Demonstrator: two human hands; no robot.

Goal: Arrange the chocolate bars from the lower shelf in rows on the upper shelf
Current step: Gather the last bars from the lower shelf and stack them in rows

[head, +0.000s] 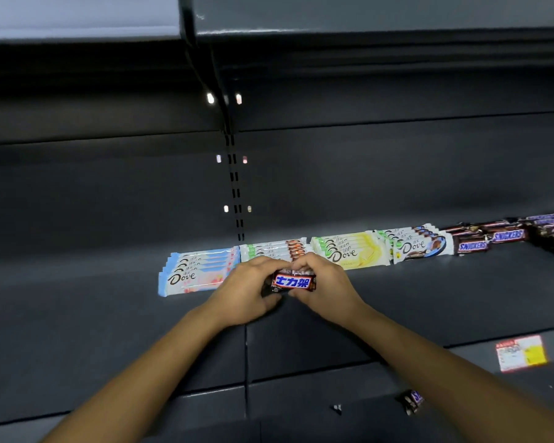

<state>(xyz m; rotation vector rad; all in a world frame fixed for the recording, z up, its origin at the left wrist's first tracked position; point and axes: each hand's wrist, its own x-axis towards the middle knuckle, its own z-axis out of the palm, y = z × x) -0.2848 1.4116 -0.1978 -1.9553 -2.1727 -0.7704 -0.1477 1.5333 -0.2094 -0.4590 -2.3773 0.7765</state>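
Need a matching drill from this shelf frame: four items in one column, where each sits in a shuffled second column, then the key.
Things:
1. blue-and-white Dove bar stack
2. pale yellow Dove bar stack
3. dark brown Snickers bar with blue lettering
4. red, white and yellow paper price label

Places:
A. stuck on the dark grey shelf front edge, far right
B. gripped between the left hand and right hand
C. leftmost stack
D. third stack from the left

Pairs: 1-C; 2-D; 3-B; 4-A
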